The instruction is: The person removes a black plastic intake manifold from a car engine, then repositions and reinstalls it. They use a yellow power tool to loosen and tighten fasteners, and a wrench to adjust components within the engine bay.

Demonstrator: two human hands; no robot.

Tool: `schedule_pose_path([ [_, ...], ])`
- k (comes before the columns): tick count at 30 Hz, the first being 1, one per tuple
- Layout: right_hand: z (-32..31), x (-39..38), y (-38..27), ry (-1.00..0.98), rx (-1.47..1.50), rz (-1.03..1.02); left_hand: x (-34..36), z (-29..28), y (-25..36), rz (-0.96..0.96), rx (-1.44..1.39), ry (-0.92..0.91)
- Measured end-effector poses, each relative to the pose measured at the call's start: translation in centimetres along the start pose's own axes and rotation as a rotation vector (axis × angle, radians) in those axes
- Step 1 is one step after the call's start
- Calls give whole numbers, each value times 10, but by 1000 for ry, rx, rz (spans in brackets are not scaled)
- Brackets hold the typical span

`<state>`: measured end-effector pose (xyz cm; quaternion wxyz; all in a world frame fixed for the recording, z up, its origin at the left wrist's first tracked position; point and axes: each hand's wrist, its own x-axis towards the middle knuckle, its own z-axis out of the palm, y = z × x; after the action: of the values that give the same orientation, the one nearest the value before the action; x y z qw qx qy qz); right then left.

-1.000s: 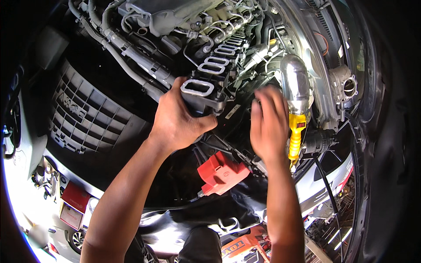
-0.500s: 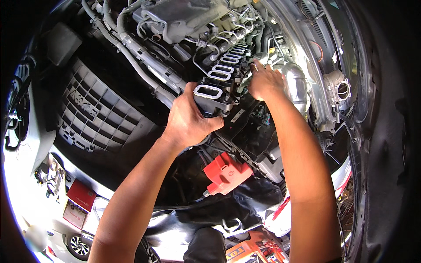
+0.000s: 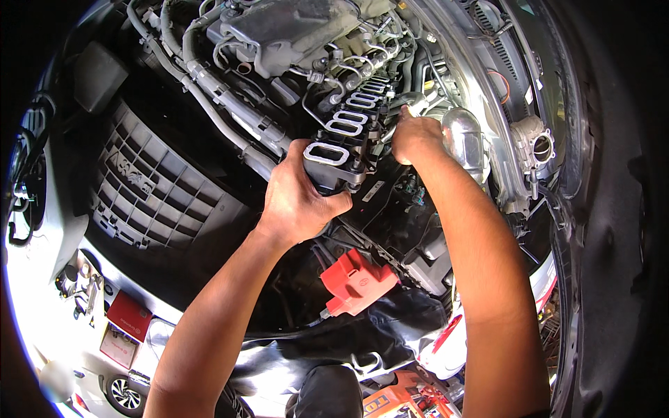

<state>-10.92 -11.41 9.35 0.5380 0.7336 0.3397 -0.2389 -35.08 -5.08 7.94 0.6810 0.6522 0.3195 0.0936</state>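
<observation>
Wrapped round the near end of a long black intake manifold (image 3: 336,174) is my left hand (image 3: 294,191), its thumb on the near right corner. Pale oval gaskets (image 3: 326,145) line the manifold's upper face, running away toward the engine. My right hand (image 3: 417,138) is closed at the manifold's right side, close to a silver metal pipe (image 3: 415,103). Its fingers point away from me and are curled, so what lies in them is hidden. Beyond the manifold, thin metal fuel lines (image 3: 355,64) sit on the engine.
A rounded silver metal housing (image 3: 463,136) stands right of my right hand. Below the manifold is a red plastic cover (image 3: 358,281). Thick hoses (image 3: 233,104) cross at the left, beside a black slatted grille panel (image 3: 157,184). A throttle body (image 3: 540,146) sits far right.
The manifold's near end and my left hand have shifted slightly toward me and left. My right hand's fingers, spread earlier, have curled in, and the metal pipe beyond them shows more.
</observation>
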Motion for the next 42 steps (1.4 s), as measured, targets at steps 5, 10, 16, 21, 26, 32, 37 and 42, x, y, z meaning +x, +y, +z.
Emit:
schedule_pose_path([
  [5, 5, 6, 4, 28, -14, -47, 1, 6, -2, 21, -27, 33],
  [10, -1, 6, 3, 1, 81, -20, 4, 4, -2, -19, -47, 17],
  [16, 13, -6, 2, 226, 172, 24, 2, 8, 0, 5, 85, 48],
  [21, 23, -4, 3, 415, 311, 39, 3, 10, 2, -65, 42, 26],
  [26, 13, 3, 7, 304, 453, 5, 4, 13, 1, -85, 1, 28],
  [32, 15, 5, 14, 253, 418, -117, 2, 24, 5, -60, -45, 46],
  [37, 22, 14, 19, 291, 548, -74, 3, 21, 10, -56, -24, 35],
  [42, 27, 24, 31, 230, 622, -79, 4, 21, 13, -36, -39, 38],
])
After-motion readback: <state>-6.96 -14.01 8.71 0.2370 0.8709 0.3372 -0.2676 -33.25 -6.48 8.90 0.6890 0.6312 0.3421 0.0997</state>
